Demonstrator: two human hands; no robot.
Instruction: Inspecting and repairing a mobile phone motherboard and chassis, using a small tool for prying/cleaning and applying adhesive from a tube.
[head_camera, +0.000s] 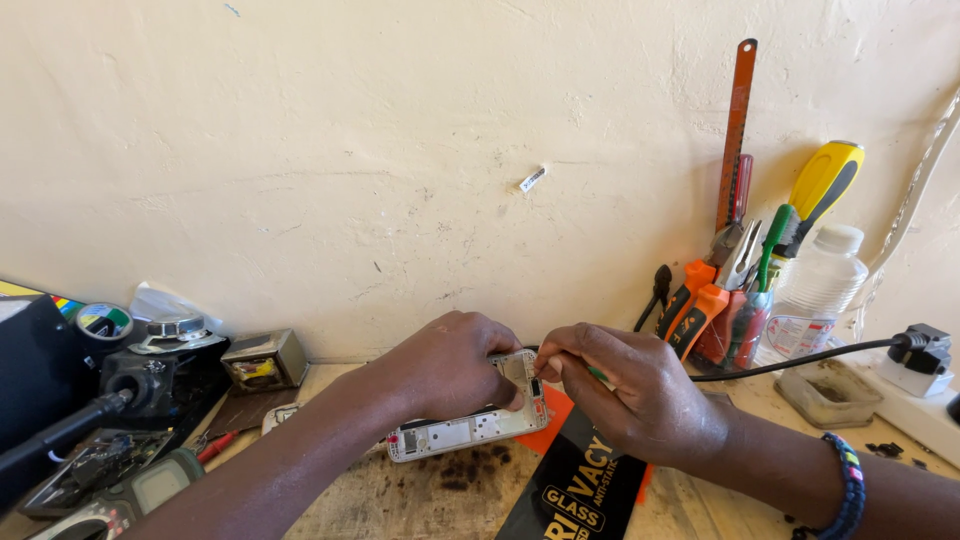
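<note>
phone frame gripped by left hand, right hand pinching green tool, pliers behind.

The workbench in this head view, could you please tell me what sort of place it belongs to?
Probably a small phone or electronics repair bench: both hands work on an opened phone, a meter lies at the left, and pliers and screwdrivers stand against the wall.
</note>
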